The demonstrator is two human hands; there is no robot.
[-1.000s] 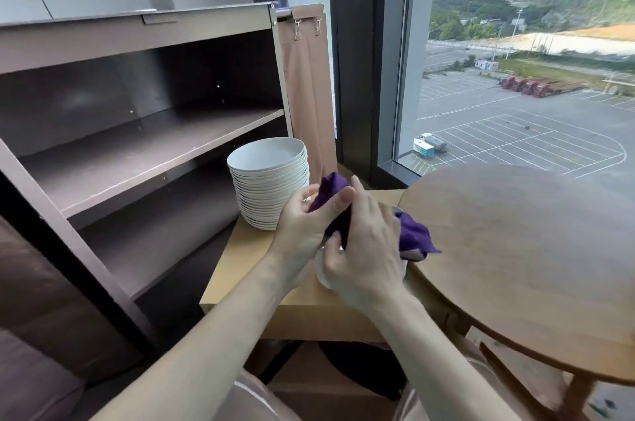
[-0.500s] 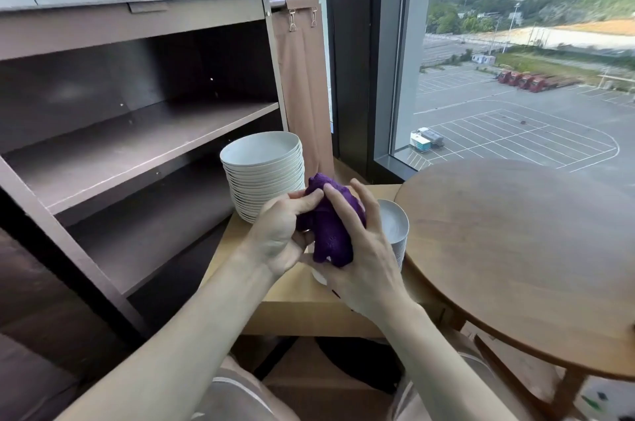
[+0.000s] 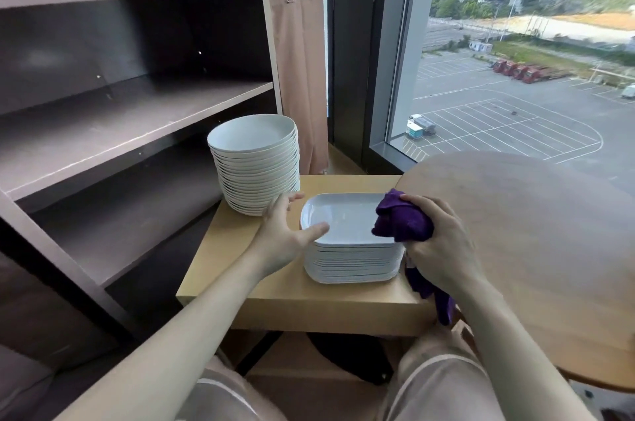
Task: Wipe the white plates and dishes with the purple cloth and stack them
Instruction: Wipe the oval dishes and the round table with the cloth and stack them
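Observation:
A stack of several white rectangular dishes (image 3: 343, 224) stands on the low wooden table (image 3: 285, 303). Behind it to the left rises a taller stack of round white plates (image 3: 254, 162). My right hand (image 3: 443, 241) grips the bunched purple cloth (image 3: 400, 223) at the right edge of the top dish; a tail of the cloth hangs down beside the stack. My left hand (image 3: 287, 231) hovers with spread fingers at the left edge of the top dish, its thumb over the rim, holding nothing.
A dark brown shelf unit (image 3: 120, 104) with bare shelves stands close on the left. A round wooden table (image 3: 532, 248) overlaps the low table on the right. A beige curtain (image 3: 302, 66) and a large window (image 3: 515, 52) lie behind.
Both hands held the cloth bunched together before. Now my left hand has let go and moved left to the dish stack's edge; my right hand keeps the cloth at the right side.

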